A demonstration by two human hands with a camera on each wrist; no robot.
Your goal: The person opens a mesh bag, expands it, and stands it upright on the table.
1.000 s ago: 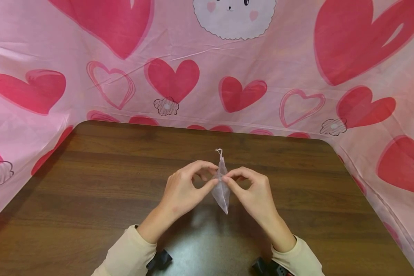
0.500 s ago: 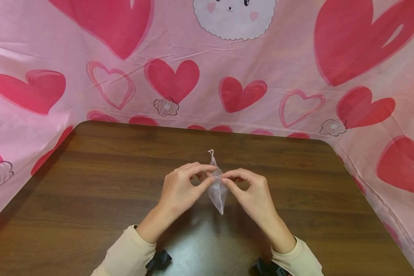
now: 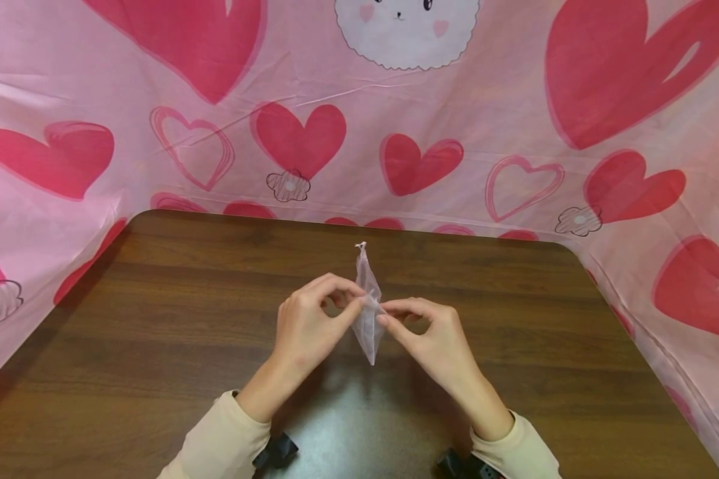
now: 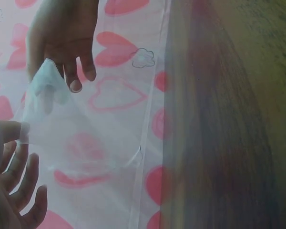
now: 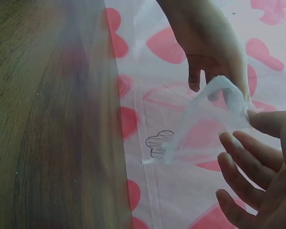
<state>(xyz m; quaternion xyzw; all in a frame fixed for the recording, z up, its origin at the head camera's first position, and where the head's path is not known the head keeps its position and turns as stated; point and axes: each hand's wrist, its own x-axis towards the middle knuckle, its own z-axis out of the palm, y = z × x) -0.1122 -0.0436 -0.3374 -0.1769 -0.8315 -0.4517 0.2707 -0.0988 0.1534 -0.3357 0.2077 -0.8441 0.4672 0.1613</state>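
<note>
A sheer, pale drawstring pouch (image 3: pixel 368 331) is held up over the table, thin cord ends showing at its narrow far end. On its left side, my left hand (image 3: pixel 311 322) pinches the fabric between thumb and index finger. My right hand (image 3: pixel 436 334) pinches the opposite side the same way, fingertips close to those of the left. In the left wrist view the pouch (image 4: pixel 86 138) spreads out see-through, a peaked edge near the right hand (image 4: pixel 64 36). The right wrist view shows the pouch (image 5: pixel 200 119) with a curved upper edge between both hands.
Below lies a dark brown wooden table (image 3: pixel 186 299) with rounded far corners. A pink cloth (image 3: pixel 359 146) printed with hearts hangs behind it and along both sides. Black devices (image 3: pixel 277 452) sit at the cuffs of the beige sleeves (image 3: pixel 222 439).
The pouch has shifted left, and its corded end now reaches farther from me. My left hand has moved slightly left and away; the right fingertips have followed a little leftward.
</note>
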